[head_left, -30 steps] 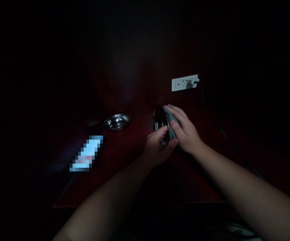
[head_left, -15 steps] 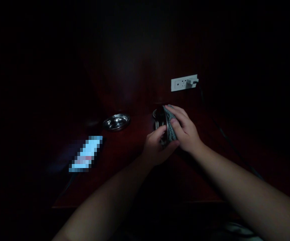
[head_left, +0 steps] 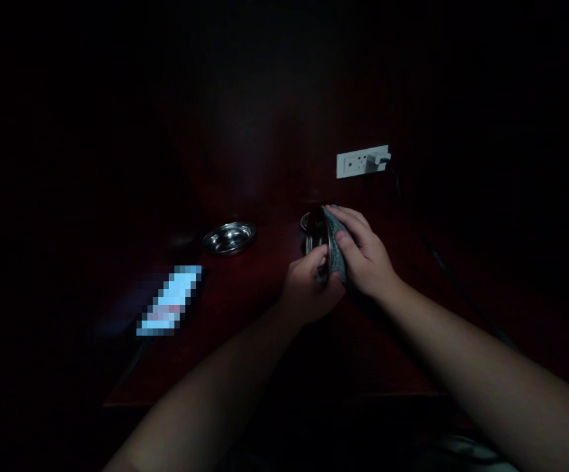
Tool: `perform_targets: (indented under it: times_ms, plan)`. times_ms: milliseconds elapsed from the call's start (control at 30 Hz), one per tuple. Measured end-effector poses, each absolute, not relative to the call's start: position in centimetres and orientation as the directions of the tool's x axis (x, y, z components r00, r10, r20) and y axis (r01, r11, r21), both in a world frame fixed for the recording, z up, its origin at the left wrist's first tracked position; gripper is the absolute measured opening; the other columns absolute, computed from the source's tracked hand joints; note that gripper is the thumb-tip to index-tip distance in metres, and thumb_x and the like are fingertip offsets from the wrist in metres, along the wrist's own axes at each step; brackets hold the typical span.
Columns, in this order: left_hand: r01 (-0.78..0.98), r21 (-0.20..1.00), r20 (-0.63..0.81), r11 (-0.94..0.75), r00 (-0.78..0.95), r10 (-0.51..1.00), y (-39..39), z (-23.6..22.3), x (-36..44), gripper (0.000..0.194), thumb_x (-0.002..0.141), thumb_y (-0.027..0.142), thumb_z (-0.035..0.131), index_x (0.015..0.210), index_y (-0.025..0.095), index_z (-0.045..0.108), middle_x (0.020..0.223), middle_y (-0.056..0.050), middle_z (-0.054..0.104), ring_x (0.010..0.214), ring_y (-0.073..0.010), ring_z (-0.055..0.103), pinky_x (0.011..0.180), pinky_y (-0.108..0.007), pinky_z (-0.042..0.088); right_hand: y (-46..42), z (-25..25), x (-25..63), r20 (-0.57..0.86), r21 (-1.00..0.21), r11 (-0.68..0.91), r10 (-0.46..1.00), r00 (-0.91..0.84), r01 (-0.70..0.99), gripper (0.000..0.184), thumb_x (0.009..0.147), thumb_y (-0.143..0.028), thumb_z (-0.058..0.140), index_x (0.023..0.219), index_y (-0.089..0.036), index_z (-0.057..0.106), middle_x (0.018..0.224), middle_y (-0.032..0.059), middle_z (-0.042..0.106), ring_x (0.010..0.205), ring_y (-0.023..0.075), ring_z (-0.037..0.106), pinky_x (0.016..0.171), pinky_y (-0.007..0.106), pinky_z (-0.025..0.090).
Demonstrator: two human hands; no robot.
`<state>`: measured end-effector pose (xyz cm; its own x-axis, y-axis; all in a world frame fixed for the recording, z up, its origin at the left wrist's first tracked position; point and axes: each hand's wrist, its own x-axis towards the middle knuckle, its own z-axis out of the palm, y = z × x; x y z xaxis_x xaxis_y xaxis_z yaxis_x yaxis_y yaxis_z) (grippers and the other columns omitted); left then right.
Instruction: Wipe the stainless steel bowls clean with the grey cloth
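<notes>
My left hand (head_left: 311, 285) grips the lower edge of a shiny metal dish (head_left: 318, 231), which is tilted up on its side. A grey-green cloth (head_left: 337, 252) lies against the dish's right face. My right hand (head_left: 367, 252) is closed over the cloth and presses it on the dish. Much of the dish is in shadow or behind the fingers. Behind it, more metal rims (head_left: 306, 223) show in part; I cannot tell how many pieces there are. To the left, a shallow round metal dish (head_left: 230, 239) stands on the dark red table (head_left: 245, 295).
A lit phone (head_left: 170, 301), its screen blurred out, rests at the table's left. On the back wall is a white socket (head_left: 362, 162) with a charger (head_left: 377, 158) plugged in. Its dark cable (head_left: 442, 262) runs down along the right side. The room is very dark.
My left thumb has shifted slightly along the lower edge of the dish and cloth. The right hand keeps its hold on the cloth, moving only a little.
</notes>
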<state>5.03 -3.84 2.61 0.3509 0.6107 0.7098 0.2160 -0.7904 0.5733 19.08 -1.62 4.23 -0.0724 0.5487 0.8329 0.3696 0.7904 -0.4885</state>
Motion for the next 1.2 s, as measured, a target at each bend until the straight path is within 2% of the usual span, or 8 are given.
perform_targets:
  times_ms: [167, 267, 467, 533, 633, 767, 1067, 1200]
  plan:
    - [0.112, 0.637, 0.667, -0.762, 0.414, 0.619, -3.9, 2.5, 5.0, 0.036, 0.084, 0.038, 0.048, 0.110, 0.014, 0.051, 0.078, -0.004, 0.061, 0.063, -0.0137, 0.053, 0.059, -0.026, 0.044, -1.7, 4.3, 19.3, 0.833, -0.481, 0.794, 0.546, -0.089, 0.371, 0.040, 0.091, -0.040, 0.042, 0.128, -0.027, 0.052, 0.130, 0.0070, 0.052, 0.124, 0.0240, 0.045, 0.107, 0.047, 0.033]
    - [0.056, 0.693, 0.652, -0.719, 0.377, 0.658, -4.1, 2.6, 5.2, 0.038, 0.088, 0.043, 0.043, 0.112, 0.014, 0.051, 0.082, -0.005, 0.060, 0.068, -0.0140, 0.055, 0.062, -0.026, 0.044, -2.0, 4.4, 19.2, 0.837, -0.462, 0.804, 0.535, -0.116, 0.376, 0.040, 0.091, -0.039, 0.043, 0.128, -0.027, 0.052, 0.131, 0.0071, 0.051, 0.125, 0.0246, 0.043, 0.107, 0.047, 0.033]
    - [0.033, 0.756, 0.618, -0.653, 0.293, 0.730, -4.0, 2.4, 5.5, 0.033, 0.090, 0.045, 0.040, 0.102, 0.016, 0.051, 0.071, 0.000, 0.055, 0.058, -0.0094, 0.047, 0.054, -0.022, 0.040, -2.3, 4.4, 19.0, 0.847, -0.445, 0.835, 0.509, -0.151, 0.323, 0.040, 0.093, -0.038, 0.038, 0.130, -0.028, 0.049, 0.134, 0.0062, 0.049, 0.127, 0.0229, 0.042, 0.108, 0.046, 0.032]
    - [-0.021, 0.777, 0.604, -0.630, 0.309, 0.734, -3.8, 2.2, 5.6, 0.034, 0.089, 0.046, 0.043, 0.104, 0.016, 0.050, 0.077, -0.002, 0.058, 0.062, -0.0101, 0.051, 0.056, -0.022, 0.043, -2.3, 4.4, 19.0, 0.846, -0.446, 0.836, 0.510, -0.154, 0.320, 0.041, 0.093, -0.039, 0.037, 0.130, -0.028, 0.049, 0.134, 0.0063, 0.049, 0.127, 0.0229, 0.042, 0.108, 0.046, 0.032]
    - [-0.155, 0.795, 0.602, -0.587, 0.323, 0.730, -3.4, 2.0, 5.8, 0.040, 0.089, 0.044, 0.046, 0.118, 0.017, 0.043, 0.101, -0.009, 0.062, 0.082, -0.0149, 0.060, 0.073, -0.028, 0.049, -2.2, 4.3, 19.0, 0.839, -0.455, 0.824, 0.523, -0.147, 0.336, 0.041, 0.093, -0.040, 0.037, 0.130, -0.029, 0.049, 0.134, 0.0061, 0.049, 0.127, 0.0234, 0.042, 0.108, 0.047, 0.032]
    - [-0.261, 0.795, 0.607, -0.548, 0.358, 0.710, -3.4, 2.3, 6.2, 0.059, 0.088, 0.040, 0.048, 0.138, 0.018, 0.027, 0.128, -0.015, 0.054, 0.113, -0.0231, 0.056, 0.096, -0.040, 0.044, -2.0, 4.3, 19.0, 0.843, -0.450, 0.827, 0.518, -0.146, 0.338, 0.041, 0.093, -0.039, 0.038, 0.130, -0.028, 0.049, 0.133, 0.0068, 0.049, 0.127, 0.0234, 0.042, 0.108, 0.046, 0.032]
    - [-0.163, 0.795, 0.591, -0.585, 0.432, 0.682, -3.5, 2.0, 5.8, 0.057, 0.088, 0.036, 0.050, 0.139, 0.017, 0.034, 0.140, -0.014, 0.045, 0.127, -0.0263, 0.045, 0.104, -0.043, 0.040, -1.6, 4.0, 19.3, 0.845, -0.461, 0.813, 0.525, -0.103, 0.356, 0.040, 0.093, -0.041, 0.036, 0.130, -0.029, 0.049, 0.133, 0.0057, 0.050, 0.127, 0.0234, 0.042, 0.108, 0.048, 0.032]
    - [-0.180, 0.789, 0.599, -0.588, 0.438, 0.670, -3.6, 2.0, 5.8, 0.056, 0.087, 0.034, 0.051, 0.139, 0.018, 0.035, 0.139, -0.013, 0.047, 0.124, -0.0251, 0.048, 0.105, -0.043, 0.039, -1.6, 4.0, 19.3, 0.850, -0.450, 0.819, 0.515, -0.110, 0.356, 0.041, 0.094, -0.040, 0.036, 0.130, -0.029, 0.048, 0.133, 0.0061, 0.050, 0.127, 0.0226, 0.042, 0.108, 0.046, 0.032]
